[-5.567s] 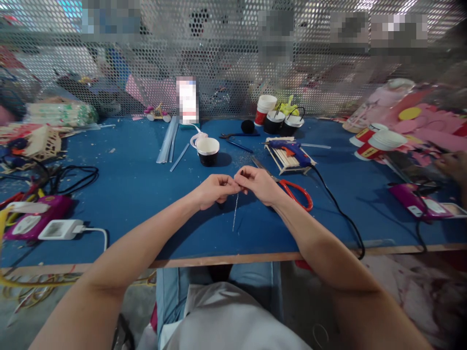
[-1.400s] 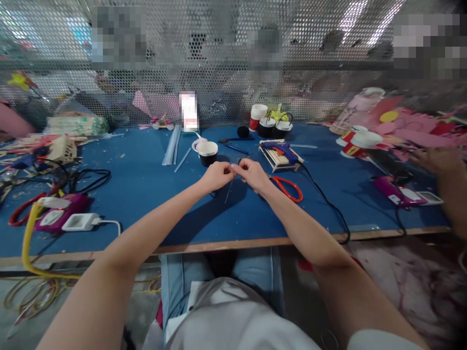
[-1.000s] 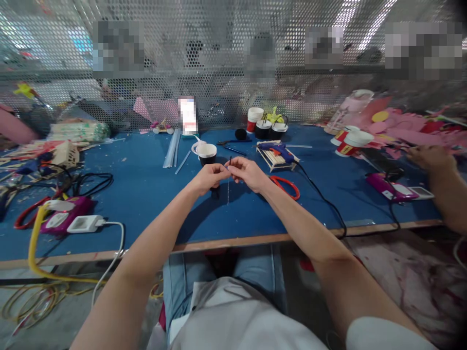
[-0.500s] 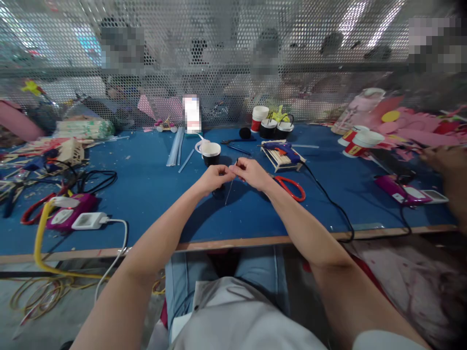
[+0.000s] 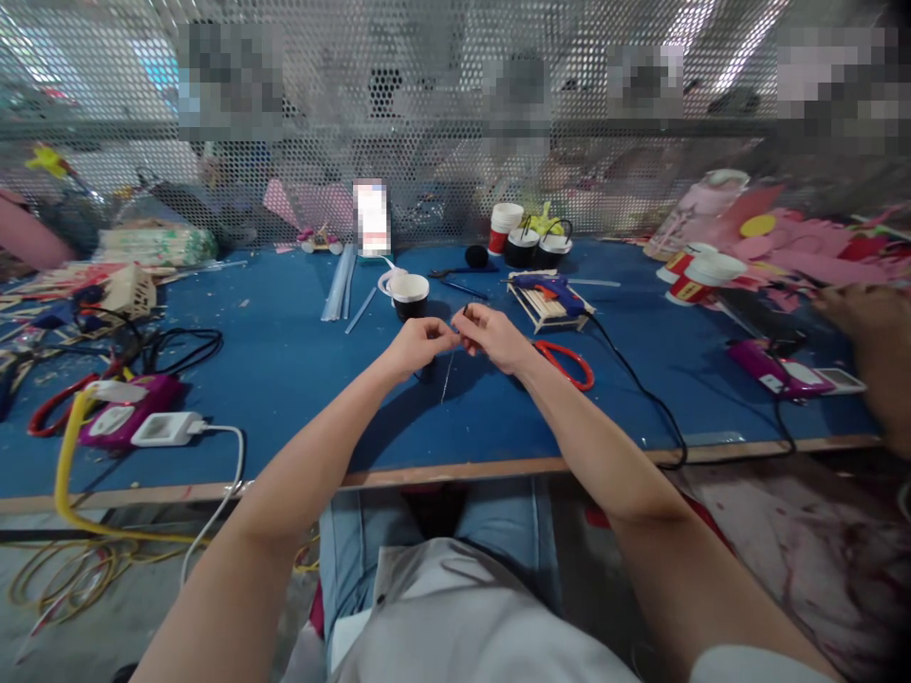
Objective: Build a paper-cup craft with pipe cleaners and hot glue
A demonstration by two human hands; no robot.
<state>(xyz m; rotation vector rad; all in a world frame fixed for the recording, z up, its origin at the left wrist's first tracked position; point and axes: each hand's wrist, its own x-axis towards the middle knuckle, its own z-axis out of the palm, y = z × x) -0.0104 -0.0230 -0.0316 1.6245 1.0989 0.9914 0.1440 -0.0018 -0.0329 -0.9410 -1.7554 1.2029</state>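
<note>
My left hand (image 5: 417,344) and my right hand (image 5: 492,337) meet fingertip to fingertip above the blue table (image 5: 285,379). Both are pinched on a thin pale thread (image 5: 445,378) whose free end hangs down from between them. A short dark tip sticks up by my right fingers; I cannot make out what it is. A small black object (image 5: 425,370) sits on the table under my left hand. Red-handled scissors (image 5: 566,363) lie just right of my right wrist. A black paper cup (image 5: 410,295) stands just beyond my hands.
A blue glue gun (image 5: 551,290) rests on a stick rack, its black cord running to the front edge. Power strips (image 5: 128,422) and cables crowd the left. Cups (image 5: 523,242) line the mesh screen behind. Another person's hand (image 5: 864,313) and pink foam pieces are at the right.
My hands have stayed pinched together on the thread throughout; the hanging end is shorter than 5.6 s ago. The view shifted slightly.
</note>
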